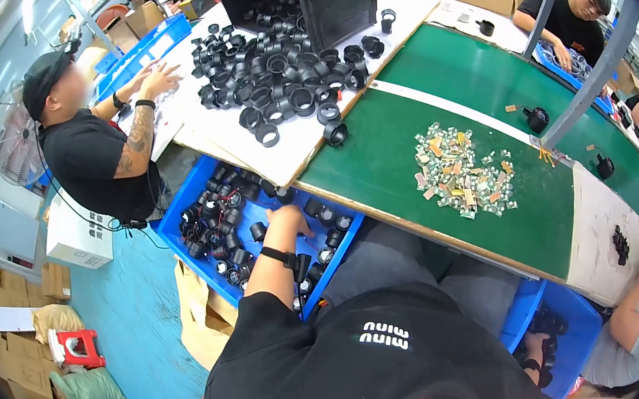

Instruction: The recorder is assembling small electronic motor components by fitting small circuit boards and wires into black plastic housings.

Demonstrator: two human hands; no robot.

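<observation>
My left hand (288, 219) reaches down into a blue bin (258, 216) beside the table. Loose black cylindrical parts (210, 221) fill much of this bin, some with wires or pale round faces. A black part (258, 232) lies right beside the hand. The back of the hand covers most of its fingers, so its grip cannot be made out. At the lower right, my right hand (537, 344) is down in a second blue bin (582, 327), touching dark parts (546, 322) in shadow. Its fingers are mostly hidden among them.
A pile of black rings (272, 70) spreads over the white tabletop (281, 144) before a black box (340, 5). Small clear and orange pieces (463, 170) lie heaped on the green belt (377, 144). A grey post (598, 65) rises beyond. Co-workers stand left (93, 139) and right (572, 17).
</observation>
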